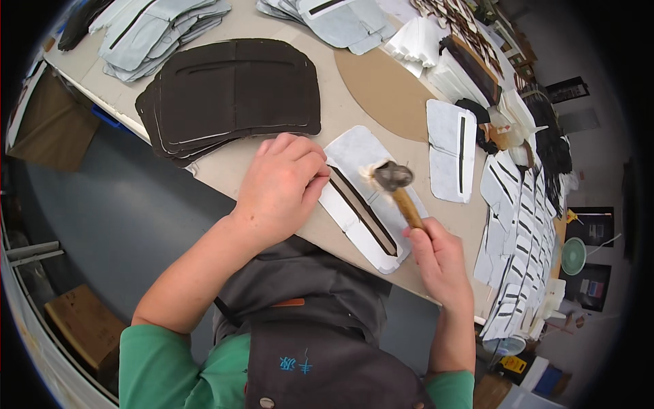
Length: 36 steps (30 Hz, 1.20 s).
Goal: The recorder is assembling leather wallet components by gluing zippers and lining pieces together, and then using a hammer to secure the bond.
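Two hands work over one pale grey cut panel [368,198] that lies flat near the front edge of the counter [225,167], just ahead of the person's dark apron [306,327]. At far left, a loose stack of pale grey panels [153,31] sits at the back of the counter, and just right of it a fanned pile of dark brown panels [235,95] with a long slot near their upper edge. The left hand [283,187] comes next: it is curled, fingers bent under, with the knuckles and fingertips pressing on the left edge of the grey panel beside the dark strip [361,211] that runs along its slot. To the right, the right hand [439,262] is closed around the wooden handle of a small hammer [398,187]; the metal head is over the upper middle of the panel, slightly blurred, so I cannot tell whether it touches the surface. Beyond the hammer lies a tan oval sheet [385,88], then another single grey panel with a dark slot [451,150]. At far right, overlapping rows of white slotted pieces [518,232] run down the counter's edge, with dark pieces [552,136] stacked behind them.
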Each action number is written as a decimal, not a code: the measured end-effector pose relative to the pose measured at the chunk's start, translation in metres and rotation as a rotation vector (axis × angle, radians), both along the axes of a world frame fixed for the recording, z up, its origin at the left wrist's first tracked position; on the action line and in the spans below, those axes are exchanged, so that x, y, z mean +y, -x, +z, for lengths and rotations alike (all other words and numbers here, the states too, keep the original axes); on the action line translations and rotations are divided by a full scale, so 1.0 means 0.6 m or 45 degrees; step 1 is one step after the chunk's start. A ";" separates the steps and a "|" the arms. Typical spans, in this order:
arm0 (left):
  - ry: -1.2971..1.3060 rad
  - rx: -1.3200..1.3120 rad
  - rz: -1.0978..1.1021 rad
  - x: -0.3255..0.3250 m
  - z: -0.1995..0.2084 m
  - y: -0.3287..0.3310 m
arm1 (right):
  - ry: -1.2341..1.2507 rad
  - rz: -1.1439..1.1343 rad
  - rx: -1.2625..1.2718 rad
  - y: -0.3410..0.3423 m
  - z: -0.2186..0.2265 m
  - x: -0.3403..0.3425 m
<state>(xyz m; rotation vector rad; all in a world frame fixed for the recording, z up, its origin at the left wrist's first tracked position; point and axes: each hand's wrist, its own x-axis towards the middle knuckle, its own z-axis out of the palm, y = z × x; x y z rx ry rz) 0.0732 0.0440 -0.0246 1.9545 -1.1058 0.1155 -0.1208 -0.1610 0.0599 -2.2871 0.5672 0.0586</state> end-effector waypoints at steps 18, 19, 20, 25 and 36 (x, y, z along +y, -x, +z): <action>0.040 0.095 -0.025 0.009 -0.001 -0.003 | 0.206 -0.376 -0.180 0.041 -0.060 -0.064; 0.047 0.093 -0.037 0.005 0.003 -0.004 | 0.214 -0.387 -0.181 0.074 -0.062 -0.085; 0.015 0.057 -0.071 0.003 0.005 -0.005 | 0.274 -0.535 -0.130 0.106 -0.069 -0.107; -0.073 -0.058 -0.134 0.001 0.010 -0.004 | 0.785 -0.493 -0.421 0.149 -0.076 -0.127; -0.149 -0.056 -0.249 0.013 0.006 -0.022 | -0.065 0.143 -0.560 -0.047 -0.077 0.075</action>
